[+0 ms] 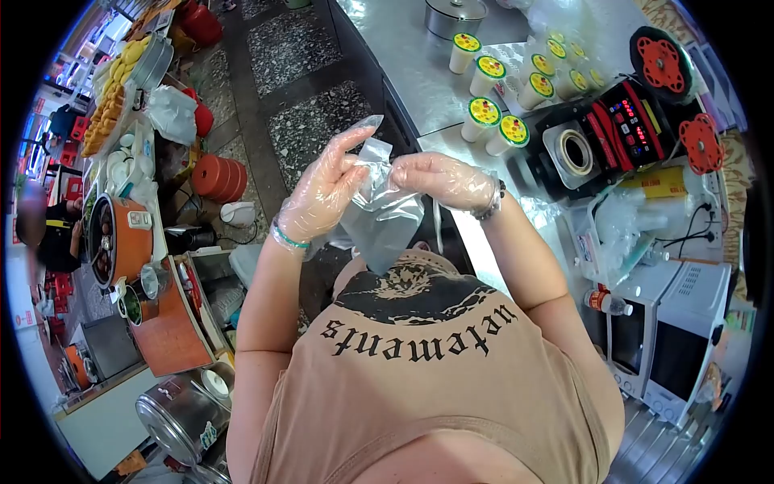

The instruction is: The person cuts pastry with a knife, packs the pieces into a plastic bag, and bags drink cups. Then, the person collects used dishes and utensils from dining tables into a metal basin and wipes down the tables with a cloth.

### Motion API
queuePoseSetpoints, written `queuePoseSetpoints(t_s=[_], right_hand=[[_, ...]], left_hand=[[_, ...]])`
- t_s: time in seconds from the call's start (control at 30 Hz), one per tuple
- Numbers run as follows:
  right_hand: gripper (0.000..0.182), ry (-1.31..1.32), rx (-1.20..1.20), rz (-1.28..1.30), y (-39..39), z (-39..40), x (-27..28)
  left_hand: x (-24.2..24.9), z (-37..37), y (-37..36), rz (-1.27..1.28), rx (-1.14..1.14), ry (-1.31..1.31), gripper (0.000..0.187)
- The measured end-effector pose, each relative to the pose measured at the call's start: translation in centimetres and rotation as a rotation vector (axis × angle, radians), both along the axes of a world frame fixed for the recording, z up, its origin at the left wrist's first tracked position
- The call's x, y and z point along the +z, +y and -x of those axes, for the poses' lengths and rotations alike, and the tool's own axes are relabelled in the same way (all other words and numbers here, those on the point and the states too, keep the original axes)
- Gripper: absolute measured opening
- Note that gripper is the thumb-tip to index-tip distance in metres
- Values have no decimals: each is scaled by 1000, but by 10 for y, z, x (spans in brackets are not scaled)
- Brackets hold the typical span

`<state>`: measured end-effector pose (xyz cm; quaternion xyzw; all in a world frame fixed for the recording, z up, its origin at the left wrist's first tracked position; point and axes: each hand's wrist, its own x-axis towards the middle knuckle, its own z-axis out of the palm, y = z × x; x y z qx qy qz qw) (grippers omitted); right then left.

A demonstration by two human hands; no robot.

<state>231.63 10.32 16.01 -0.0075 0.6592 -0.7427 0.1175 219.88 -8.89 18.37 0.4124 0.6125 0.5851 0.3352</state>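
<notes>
A clear plastic bag [385, 218] hangs in front of the chest, between my two hands. My left hand [322, 187], in a thin clear glove with a green band at the wrist, grips the bag's left upper side between thumb and curled fingers, while a forefinger points up. On the other side my right hand [439, 179], also gloved and with a dark bracelet, pinches the upper right edge of the bag. Several lidded cups [506, 134] of pale drink stand on the metal counter [415, 89] beyond my right hand.
Right of the cups is a black-and-red sealing machine [605, 133]; a microwave [673, 343] and a bottle [608, 303] are lower right. At left are an orange pot [129, 242], a red bucket [218, 178] and steel pot [179, 415]. Another person [58, 234] is at far left.
</notes>
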Motion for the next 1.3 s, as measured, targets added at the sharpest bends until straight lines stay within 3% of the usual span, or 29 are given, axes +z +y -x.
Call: queuePoseSetpoints(t_s=[0.03, 0.1, 0.17, 0.23, 0.3, 0.37, 0.43, 0.47, 0.53, 0.57, 0.63, 0.67, 0.7, 0.77, 0.8, 0.83, 0.87, 0.9, 0.97, 1.03, 1.1, 1.13, 1.17, 1.23, 1.27, 1.3], right_hand=[[24, 1, -4, -1, 0, -1, -2], [17, -81, -76, 77, -3, -3, -5], [9, -69, -208, 205, -12, -4, -15], [10, -50, -491, 205, -18, -4, -17], [11, -43, -623, 38, -29, -7, -23], [12, -20, -526, 27, -36, -7, -41], [15, 97, -604, -7, -46, -12, -21], [15, 39, -514, 91, -41, -15, -26], [14, 16, -317, 259, -25, -24, -29], [14, 14, -321, 261, -18, -28, -34], [15, 45, -602, 610, -10, -34, -51], [14, 35, -768, 669, -9, -36, -21], [14, 76, -839, 869, 3, -38, -45], [16, 175, -676, 1023, 6, -40, -84], [19, 48, -821, 812, -3, -41, -72], [22, -126, -945, 186, -8, -38, -60], [23, -2, -914, 29, -9, -36, -70], [24, 112, -876, -128, -10, -36, -72], [26, 205, -660, -44, -18, -43, -55], [22, 160, -527, -526, -8, -58, -28], [28, -170, -506, -712, 18, -68, -38], [34, -280, -525, -740, 37, -77, -50], [31, -232, -651, -781, 55, -88, -87], [20, -276, -801, -651, 79, -105, -126], [21, -180, -770, -625, 91, -113, -152], [24, -368, -659, -501, 96, -118, -145]], left_hand=[[2, 1, 2, -1, -4, 1, 46], [6, 1, 9, 126, 135, 424, 50], [6, 5, 20, -25, 506, 1042, 42], [10, -8, 11, 37, 582, 847, 28], [-1, -25, 17, 193, 326, 375, 26], [-24, -29, 26, 337, 135, 284, 22], [-34, -39, 39, 124, 175, -26, 23], [-33, -38, 39, 129, 168, -29, 23], [-30, -29, 34, 287, -30, -382, 23], [-41, -23, 30, 290, -34, -384, 23], [-72, -10, 21, 340, 45, 330, 19], [-73, -7, 20, 418, 173, 531, 16], [-71, -3, 16, 453, 266, 682, 22], [-83, 2, 18, 623, 283, 708, 20], [-69, -12, 29, 611, 256, 712, 20], [-52, -31, 39, 331, 331, 783, 38], [-40, -44, 47, 45, 403, 840, 60], [-39, -50, 51, 157, 224, 939, 92], [-69, -55, 67, 337, 99, 760, 78], [-101, -41, 73, 258, 242, 506, 30], [-84, -42, 82, -13, 366, 53, 14], [-65, -48, 79, 158, 263, -26, 11], [-72, -53, 80, 155, 263, -27, 11], [-88, -59, 82, 221, -85, -124, 12], [-68, -75, 89, 305, -39, -367, 14], [-59, -82, 88, 279, -44, -601, 14]])
